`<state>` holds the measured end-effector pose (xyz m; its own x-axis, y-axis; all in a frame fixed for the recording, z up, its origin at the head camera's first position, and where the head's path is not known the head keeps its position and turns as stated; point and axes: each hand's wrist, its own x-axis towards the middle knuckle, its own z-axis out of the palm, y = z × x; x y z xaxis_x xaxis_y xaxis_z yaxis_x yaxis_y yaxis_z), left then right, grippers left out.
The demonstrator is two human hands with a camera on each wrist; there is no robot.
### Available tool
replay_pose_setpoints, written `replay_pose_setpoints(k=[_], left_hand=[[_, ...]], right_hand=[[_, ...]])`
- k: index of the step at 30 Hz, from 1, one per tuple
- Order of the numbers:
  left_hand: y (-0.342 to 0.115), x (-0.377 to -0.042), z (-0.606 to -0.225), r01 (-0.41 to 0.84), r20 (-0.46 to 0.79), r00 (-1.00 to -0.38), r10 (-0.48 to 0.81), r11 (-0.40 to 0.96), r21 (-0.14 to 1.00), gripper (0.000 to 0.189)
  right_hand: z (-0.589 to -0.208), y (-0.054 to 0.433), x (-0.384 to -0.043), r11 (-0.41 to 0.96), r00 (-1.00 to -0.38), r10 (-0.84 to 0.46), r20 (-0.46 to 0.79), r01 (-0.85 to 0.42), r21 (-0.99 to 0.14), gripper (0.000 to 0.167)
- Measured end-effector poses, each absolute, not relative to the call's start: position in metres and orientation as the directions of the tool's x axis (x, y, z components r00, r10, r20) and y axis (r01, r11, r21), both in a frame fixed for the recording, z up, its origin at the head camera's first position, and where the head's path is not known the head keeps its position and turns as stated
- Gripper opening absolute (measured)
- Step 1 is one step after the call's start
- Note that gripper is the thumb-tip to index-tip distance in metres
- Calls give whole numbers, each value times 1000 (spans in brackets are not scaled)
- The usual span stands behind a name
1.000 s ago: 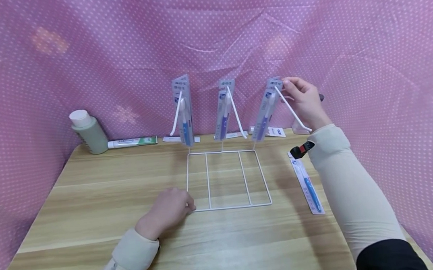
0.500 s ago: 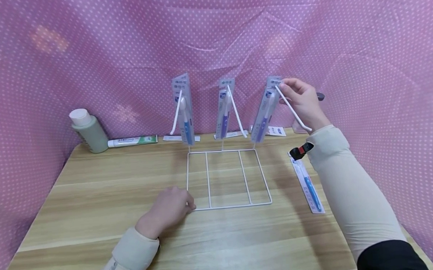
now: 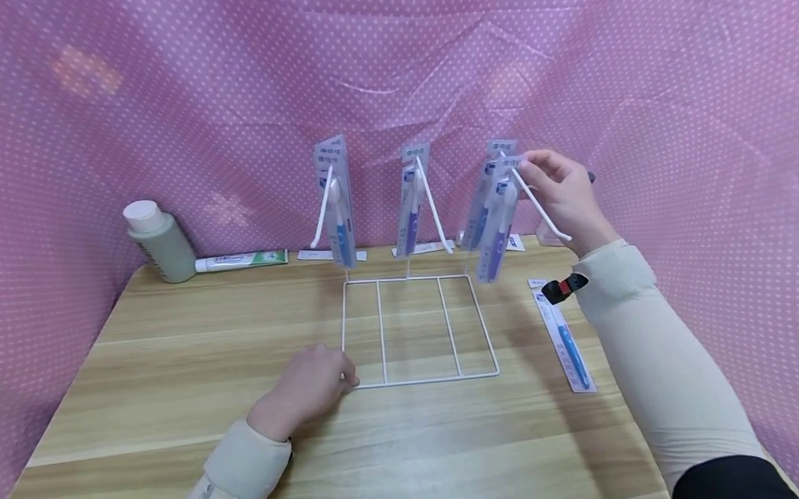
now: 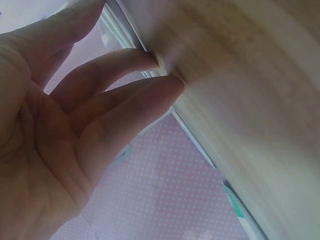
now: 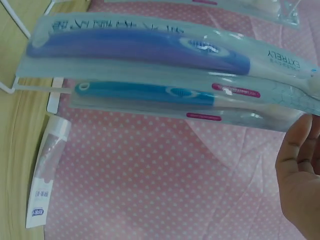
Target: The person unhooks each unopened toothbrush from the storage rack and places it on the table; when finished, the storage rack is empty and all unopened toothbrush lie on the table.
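A white wire display rack (image 3: 427,381) with three hooks stands on the table. At its front left base corner, my left hand (image 3: 311,383) pinches the wire; the left wrist view shows the fingertips (image 4: 172,85) low by the tabletop. My right hand (image 3: 561,198) pinches the upper edge of a packaged purple toothbrush (image 3: 496,245) that hangs on the right hook. Behind it on that hook is a packaged blue toothbrush (image 5: 145,92), a short way apart. Another packaged purple toothbrush (image 3: 413,212) hangs on the middle hook, and packaged toothbrushes (image 3: 341,222) hang on the left one.
A packaged blue toothbrush (image 3: 567,343) lies on the table right of the rack, beneath my right forearm. Along the back edge are a green bottle (image 3: 165,245), a toothpaste tube (image 3: 242,261) and another white tube (image 5: 47,170). Pink dotted cloth (image 3: 232,85) surrounds the table.
My right hand has drawn the purple toothbrush pack forward along the right hook, and the blue one behind it now shows. The left hand has stayed at the rack's corner.
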<state>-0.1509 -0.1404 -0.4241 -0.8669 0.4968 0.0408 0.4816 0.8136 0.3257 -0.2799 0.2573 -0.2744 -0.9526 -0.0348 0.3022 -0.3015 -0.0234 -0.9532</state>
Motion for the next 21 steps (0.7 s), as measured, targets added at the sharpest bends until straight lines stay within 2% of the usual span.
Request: replay_pose_setpoints(k=[8, 21], left_hand=[[-141, -152, -425, 509, 63, -853, 517, 802, 314, 8], [-141, -151, -423, 518, 68, -849, 524, 802, 297, 9]], right_hand=[[-270, 257, -254, -50, -952, -56, 302, -299, -953, 16], [-269, 263, -217, 85, -943, -96, 318, -326, -941, 18]])
